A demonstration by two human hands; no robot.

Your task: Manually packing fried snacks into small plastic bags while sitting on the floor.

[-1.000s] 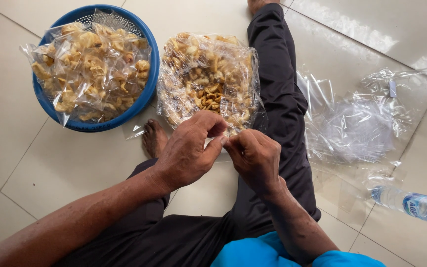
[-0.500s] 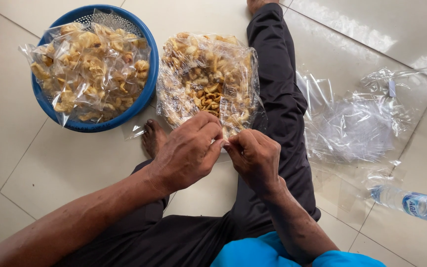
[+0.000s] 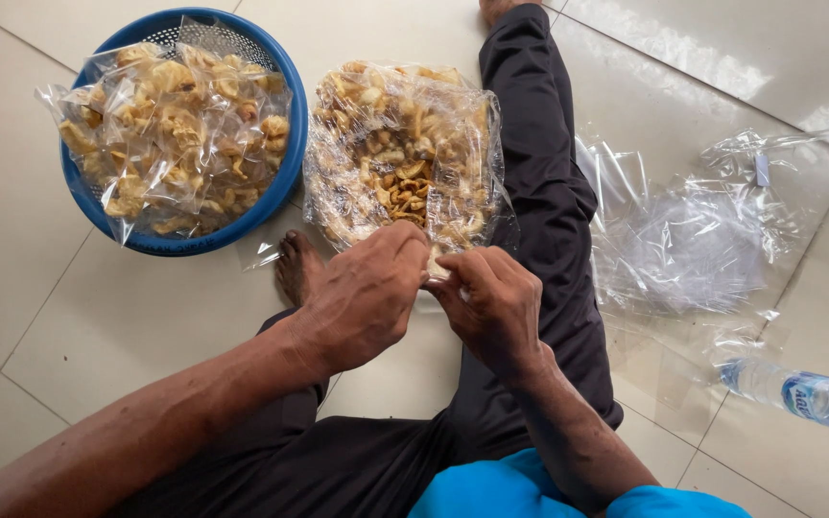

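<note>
Both hands, left (image 3: pixel 367 293) and right (image 3: pixel 491 302), pinch the near edge of the snack bag (image 3: pixel 400 153) on the floor. Beside it, a blue basket (image 3: pixel 285 115) holds packed bags (image 3: pixel 170 134) of snacks.

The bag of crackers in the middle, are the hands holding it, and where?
Yes. The left hand and right hand pinch the clear bag of crackers at its near edge.

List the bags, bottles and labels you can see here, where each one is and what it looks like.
Snack bag: clear plastic, full of pale fried chips, on the floor before both hands, left hand and right hand pinching its near edge.
Packed bags: clear, same chips, piled in a round blue basket, upper left.
Empty bags: clear, crumpled heap, right.
Water bottle: clear, blue label, lying lower right.
</note>
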